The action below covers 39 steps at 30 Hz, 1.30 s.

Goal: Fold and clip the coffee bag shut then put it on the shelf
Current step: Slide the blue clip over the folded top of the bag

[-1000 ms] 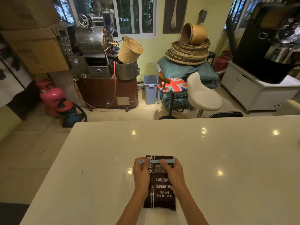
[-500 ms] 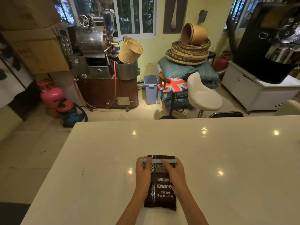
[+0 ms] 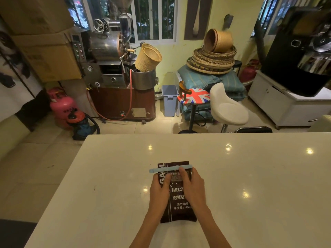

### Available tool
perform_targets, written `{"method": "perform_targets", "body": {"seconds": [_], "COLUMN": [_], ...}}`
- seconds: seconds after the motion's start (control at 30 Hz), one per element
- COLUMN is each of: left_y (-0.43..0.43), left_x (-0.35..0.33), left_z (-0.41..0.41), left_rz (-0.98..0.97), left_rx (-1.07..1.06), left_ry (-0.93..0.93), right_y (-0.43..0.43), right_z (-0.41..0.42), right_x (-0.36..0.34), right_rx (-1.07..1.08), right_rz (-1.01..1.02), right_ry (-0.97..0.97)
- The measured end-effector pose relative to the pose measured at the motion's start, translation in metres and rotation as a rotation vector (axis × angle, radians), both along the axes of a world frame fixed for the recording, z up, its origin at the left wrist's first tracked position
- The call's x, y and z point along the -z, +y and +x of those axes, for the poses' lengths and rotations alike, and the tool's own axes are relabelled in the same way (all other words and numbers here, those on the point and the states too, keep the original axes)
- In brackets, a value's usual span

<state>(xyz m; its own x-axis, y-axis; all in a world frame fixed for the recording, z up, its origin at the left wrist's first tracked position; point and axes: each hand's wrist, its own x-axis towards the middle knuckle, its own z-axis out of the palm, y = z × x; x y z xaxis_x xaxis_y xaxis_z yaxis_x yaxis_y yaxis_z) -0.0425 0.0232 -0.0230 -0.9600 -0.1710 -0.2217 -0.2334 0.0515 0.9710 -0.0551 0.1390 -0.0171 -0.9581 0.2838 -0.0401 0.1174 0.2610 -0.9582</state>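
On the white counter, the right hand has fingertips touching the pale blue clip; the left hand lies flat, fingers together, on the dark coffee bag lying flat between them

Glossy white counter; dark glossy coffee bag; pale-blue plastic clip.

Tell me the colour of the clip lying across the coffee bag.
Light blue; the clip shows best in the head view.
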Motion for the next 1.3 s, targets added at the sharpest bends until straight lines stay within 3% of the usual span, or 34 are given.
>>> {"method": "perform_targets", "body": {"seconds": [0.1,0.23,0.3,0.47,0.8,0.97,1.17,1.3], "left_y": [-0.001,-0.004,-0.008,-0.010,-0.010,-0.012,-0.009,-0.011], "left_x": [-0.005,-0.010,-0.012,-0.016,-0.024,-0.024,-0.028,-0.035], "left_z": [0.004,0.004,0.001,0.000,-0.001,0.008,0.026,0.031], "left_rz": [-0.028,-0.112,-0.115,-0.117,-0.136,0.085,0.052,0.067], "left_rx": [0.106,0.002,-0.067,-0.049,0.004,0.077,0.085,0.023], "left_ry": [-0.048,-0.005,0.025,0.056,0.048,-0.080,-0.006,-0.008], "right_y": [0.004,0.005,0.000,-0.006,-0.007,0.002,0.016,0.006], "right_z": [-0.009,-0.007,0.005,0.023,0.023,0.017,0.017,0.018], "right_x": [-0.010,-0.018,-0.014,-0.006,-0.004,-0.004,-0.017,-0.028], "right_rx": [0.048,-0.128,-0.190,-0.040,0.103,0.114,-0.245,-0.207], "right_rz": [-0.027,-0.169,-0.076,0.072,-0.166,-0.332,-0.337,-0.134], "right_ry": [-0.015,-0.127,-0.174,-0.055,-0.033,-0.205,-0.233,-0.072]}}
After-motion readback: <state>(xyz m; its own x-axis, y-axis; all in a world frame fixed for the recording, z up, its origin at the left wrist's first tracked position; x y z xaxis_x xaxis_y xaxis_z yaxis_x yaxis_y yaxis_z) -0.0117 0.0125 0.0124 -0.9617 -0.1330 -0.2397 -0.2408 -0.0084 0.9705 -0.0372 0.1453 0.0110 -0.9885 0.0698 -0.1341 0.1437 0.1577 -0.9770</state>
